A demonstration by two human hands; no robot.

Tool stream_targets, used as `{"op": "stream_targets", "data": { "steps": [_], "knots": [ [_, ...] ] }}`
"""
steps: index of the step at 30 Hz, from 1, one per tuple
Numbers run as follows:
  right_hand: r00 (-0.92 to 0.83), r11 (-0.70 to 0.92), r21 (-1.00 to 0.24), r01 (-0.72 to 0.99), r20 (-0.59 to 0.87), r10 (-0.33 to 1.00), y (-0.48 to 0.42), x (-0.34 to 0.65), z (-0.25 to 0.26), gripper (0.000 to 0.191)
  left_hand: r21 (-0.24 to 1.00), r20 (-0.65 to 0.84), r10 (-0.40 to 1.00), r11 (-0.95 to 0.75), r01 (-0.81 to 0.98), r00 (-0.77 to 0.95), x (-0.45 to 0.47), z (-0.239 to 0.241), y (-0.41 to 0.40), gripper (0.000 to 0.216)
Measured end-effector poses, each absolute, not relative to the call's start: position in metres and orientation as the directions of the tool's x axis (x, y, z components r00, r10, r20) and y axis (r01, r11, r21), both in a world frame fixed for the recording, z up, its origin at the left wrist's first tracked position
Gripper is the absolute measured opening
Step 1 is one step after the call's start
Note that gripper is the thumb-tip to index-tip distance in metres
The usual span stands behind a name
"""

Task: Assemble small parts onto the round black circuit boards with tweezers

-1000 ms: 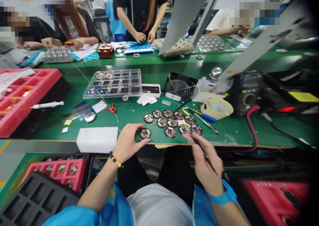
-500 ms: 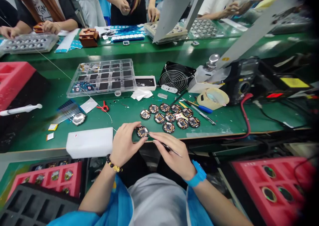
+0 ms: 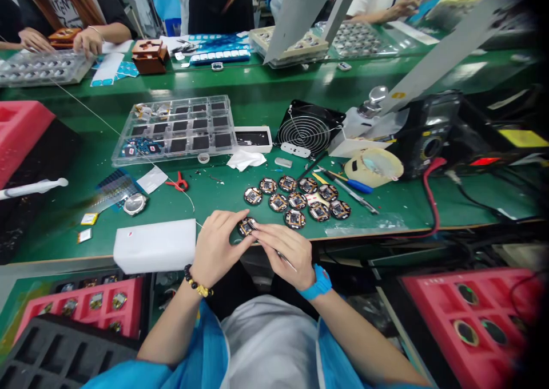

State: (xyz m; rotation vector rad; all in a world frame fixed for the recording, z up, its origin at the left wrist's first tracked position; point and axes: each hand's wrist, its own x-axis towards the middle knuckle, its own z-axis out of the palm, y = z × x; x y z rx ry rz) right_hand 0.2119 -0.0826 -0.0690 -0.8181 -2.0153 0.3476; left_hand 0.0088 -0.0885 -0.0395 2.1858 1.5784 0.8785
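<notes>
Near the bench's front edge, my left hand grips a small round circuit board between thumb and fingers. Close against it, my right hand holds thin metal tweezers, whose shaft shows below the fingers. The tips of the tweezers are hidden by my fingers at the board's right side. Several similar round boards lie grouped just beyond my right hand. A white foam block rests left of my left hand.
Behind stand a clear compartment tray, a black fan and a yellowish tape roll. Red clips lie at left. Pink foam trays flank me below the bench. Co-workers' hands work across the bench.
My right hand has moved left, closer to the board and my left hand, and its fingers now touch the board's edge. The view has shifted slightly.
</notes>
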Motion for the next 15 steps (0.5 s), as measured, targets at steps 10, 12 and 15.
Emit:
{"op": "stream_targets", "data": {
  "steps": [10, 12, 15],
  "knots": [
    [-0.402, 0.806, -0.299, 0.511, 0.745, 0.532, -0.078, 0.212, -0.087, 0.046, 0.576, 0.262, 0.938, -0.341, 0.743, 0.227, 0.006, -0.038, -0.088, 0.044],
    [-0.397, 0.812, -0.271, 0.516, 0.764, 0.508, -0.078, 0.211, -0.087, 0.042, 0.576, 0.262, 0.937, -0.342, 0.742, 0.229, 0.006, -0.038, -0.088, 0.043],
    [-0.380, 0.816, -0.253, 0.520, 0.787, 0.486, -0.076, 0.209, -0.087, 0.038, 0.581, 0.266, 0.936, -0.348, 0.736, 0.232, 0.006, -0.037, -0.088, 0.040]
  ]
}}
